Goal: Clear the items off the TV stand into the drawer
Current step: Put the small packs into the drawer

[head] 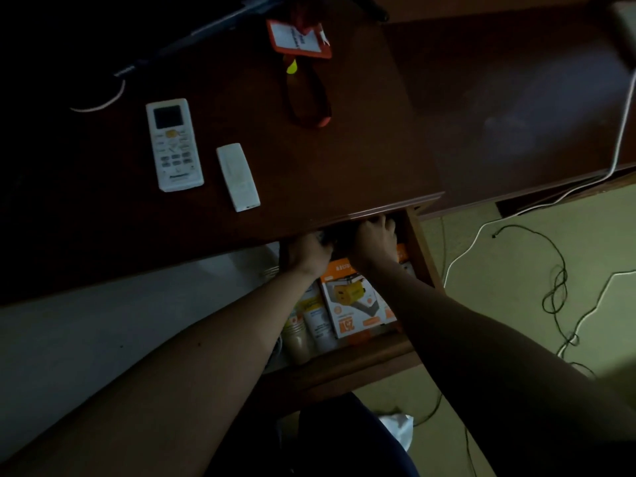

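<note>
The dark wooden TV stand (pixel 344 160) carries a white air-conditioner remote (pixel 173 144), a smaller white remote (pixel 237 177) and an orange badge holder (pixel 299 37) with its lanyard (pixel 309 98). Below the stand's front edge the drawer (pixel 344 366) is pulled out. Both of my hands reach into its back, partly under the stand's top. My left hand (pixel 308 253) has its fingers curled round a dark object (pixel 339 241) that is hard to make out. My right hand (pixel 375 239) is beside it with bent fingers; what they touch is hidden in shadow.
Inside the drawer lie an orange and white product box (pixel 358 304) and white tubes (pixel 320 325). A dark screen (pixel 51 46) stands at the stand's back left. A white cable (pixel 619 132) hangs at right, and black cables (pixel 554 287) trail over the green floor.
</note>
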Demonstrator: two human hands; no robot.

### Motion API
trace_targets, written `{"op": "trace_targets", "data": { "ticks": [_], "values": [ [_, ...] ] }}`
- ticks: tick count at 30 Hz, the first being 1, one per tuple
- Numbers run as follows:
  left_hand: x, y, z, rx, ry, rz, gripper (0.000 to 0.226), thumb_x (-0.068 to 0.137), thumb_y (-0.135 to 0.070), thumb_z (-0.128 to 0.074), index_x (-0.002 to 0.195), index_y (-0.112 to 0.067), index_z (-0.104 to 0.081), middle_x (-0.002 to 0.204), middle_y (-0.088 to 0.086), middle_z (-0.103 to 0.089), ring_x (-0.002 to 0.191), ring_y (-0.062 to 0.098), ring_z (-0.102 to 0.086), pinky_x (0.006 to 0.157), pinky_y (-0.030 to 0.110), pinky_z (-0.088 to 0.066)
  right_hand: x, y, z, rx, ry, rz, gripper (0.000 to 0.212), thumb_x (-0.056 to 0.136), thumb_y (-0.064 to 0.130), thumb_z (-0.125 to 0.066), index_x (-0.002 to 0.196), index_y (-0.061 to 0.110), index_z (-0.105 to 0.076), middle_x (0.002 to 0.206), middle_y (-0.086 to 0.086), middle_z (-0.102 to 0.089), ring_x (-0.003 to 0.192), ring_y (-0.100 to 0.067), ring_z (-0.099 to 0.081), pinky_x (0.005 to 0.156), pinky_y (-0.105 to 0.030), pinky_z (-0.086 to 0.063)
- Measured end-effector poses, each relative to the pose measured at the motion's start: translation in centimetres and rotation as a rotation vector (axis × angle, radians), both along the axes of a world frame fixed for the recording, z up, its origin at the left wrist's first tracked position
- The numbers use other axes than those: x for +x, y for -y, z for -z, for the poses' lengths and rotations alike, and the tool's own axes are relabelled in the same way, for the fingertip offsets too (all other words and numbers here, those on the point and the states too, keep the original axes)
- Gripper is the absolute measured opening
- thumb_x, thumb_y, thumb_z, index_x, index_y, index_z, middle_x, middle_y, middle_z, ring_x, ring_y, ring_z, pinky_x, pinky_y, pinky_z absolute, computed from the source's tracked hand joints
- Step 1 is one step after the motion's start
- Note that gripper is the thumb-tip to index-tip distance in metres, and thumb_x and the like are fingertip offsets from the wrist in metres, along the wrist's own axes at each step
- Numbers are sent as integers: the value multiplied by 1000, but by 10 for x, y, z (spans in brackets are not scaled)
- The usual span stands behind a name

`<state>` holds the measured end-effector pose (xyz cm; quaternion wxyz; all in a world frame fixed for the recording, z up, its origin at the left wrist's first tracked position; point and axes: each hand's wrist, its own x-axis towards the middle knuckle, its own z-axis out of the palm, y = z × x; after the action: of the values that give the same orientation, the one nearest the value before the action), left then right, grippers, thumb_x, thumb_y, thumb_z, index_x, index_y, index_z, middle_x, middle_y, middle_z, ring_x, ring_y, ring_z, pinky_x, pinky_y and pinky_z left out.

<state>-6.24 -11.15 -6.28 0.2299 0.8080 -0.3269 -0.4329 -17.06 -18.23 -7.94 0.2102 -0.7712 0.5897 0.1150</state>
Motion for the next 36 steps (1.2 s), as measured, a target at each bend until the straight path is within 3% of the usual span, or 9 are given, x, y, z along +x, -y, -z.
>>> {"op": "trace_targets", "data": {
  "ticks": [6,11,17,22,25,28,31,36],
  "values": [
    [-12,17,5,39,-65,11,37,96,-21,-63,130,-7,-58,134,10,-60,126,28,-55,86,28,-38,-11,12,4,-14,25,0,37,94,20,-62,131,16,-57,132,-13,-55,126,-36,-47,102,-47,-44],
    [-13,21,14,33,5,44,47,95,-27,-63,137,-8,-52,138,14,-56,127,32,-53,94,35,-44,-16,17,-1,35,38,-25,15,96,16,-57,109,14,-64,113,-10,-65,111,-28,-60,95,-45,-50],
    [-16,26,22,57,-3,33,43,94,-23,-65,134,-9,-55,135,14,-57,125,31,-54,87,31,-41,-22,16,-7,49,67,-57,13,96,15,-58,105,15,-67,106,-9,-69,105,-28,-63,89,-48,-54],
    [-19,25,24,27,-9,20,38,93,-22,-66,127,-8,-60,130,13,-61,121,31,-58,85,31,-42,-27,11,-11,44,45,-80,13,97,13,-57,90,15,-68,84,-4,-71,84,-23,-69,77,-39,-56],
    [-17,17,21,-27,-50,25,31,94,-17,-63,124,-11,-62,126,9,-65,117,27,-59,85,31,-41,-33,0,-15,5,59,-92,15,95,11,-55,102,13,-67,100,-9,-69,101,-31,-65,83,-40,-54],
    [-14,-1,13,-78,-30,91,28,97,-22,-56,125,-20,-60,120,5,-66,112,24,-61,87,35,-47,-36,-17,-24,-76,51,-148,39,92,7,-50,131,8,-53,131,-17,-55,125,-39,-46,99,-45,-44],
    [-12,-21,5,-108,98,195,35,98,-23,-52,132,-22,-53,126,8,-60,117,28,-57,92,41,-49,-35,-33,-34,-134,38,-183,40,94,11,-46,133,7,-50,135,-18,-50,130,-38,-40,103,-45,-41],
    [-9,-49,-15,-47,265,279,39,100,-26,-49,135,-9,-51,137,13,-50,124,31,-51,96,40,-44,-29,-54,-48,-130,76,-162,41,96,18,-45,136,8,-49,141,-17,-48,134,-36,-39,106,-47,-42]
  ]
}}
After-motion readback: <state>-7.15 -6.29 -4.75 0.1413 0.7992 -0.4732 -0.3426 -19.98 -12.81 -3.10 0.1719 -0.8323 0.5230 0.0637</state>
